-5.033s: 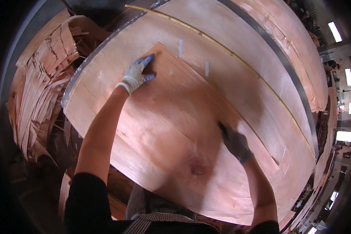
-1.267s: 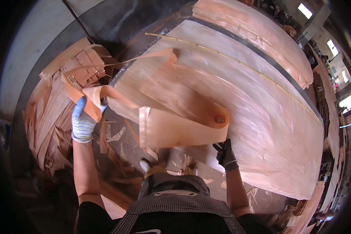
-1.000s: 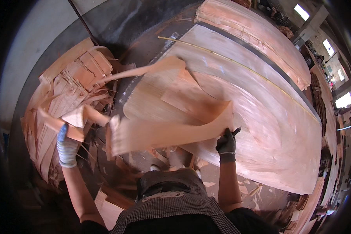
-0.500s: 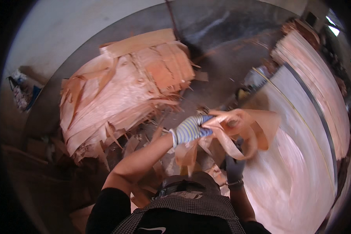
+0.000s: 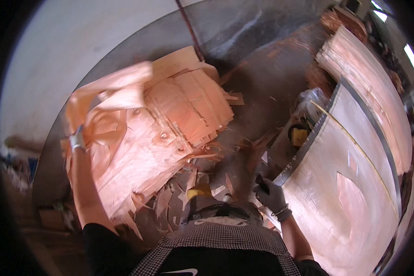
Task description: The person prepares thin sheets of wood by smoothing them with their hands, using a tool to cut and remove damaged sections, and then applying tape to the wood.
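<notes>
My left hand [image 5: 77, 139], in a striped knit glove, reaches far out to the left. It grips a loose strip of thin wood veneer [image 5: 119, 80], which is blurred and curls over the pile; the fingers are partly hidden. Below lies a broad stack of veneer sheets [image 5: 138, 152], with ragged, splintered edges. My right hand [image 5: 271, 197], in a dark glove, is closed near the corner of a large pale sheet-topped stack [image 5: 326, 156]. Something small and dark shows at its fingers, too unclear to name.
A yellow strip [image 5: 354, 140] and a dark straight bar [image 5: 370, 115] run along the right stack. Beyond lies another veneer stack [image 5: 368, 83]. Torn scraps [image 5: 163, 202] litter the floor. Clear plastic [image 5: 308, 101] and a yellow object [image 5: 299, 136] sit beside the right stack.
My left hand has swung from the middle to the far left, carrying the loose veneer over the left pile. My right hand has come away from the veneer and stays at the right.
</notes>
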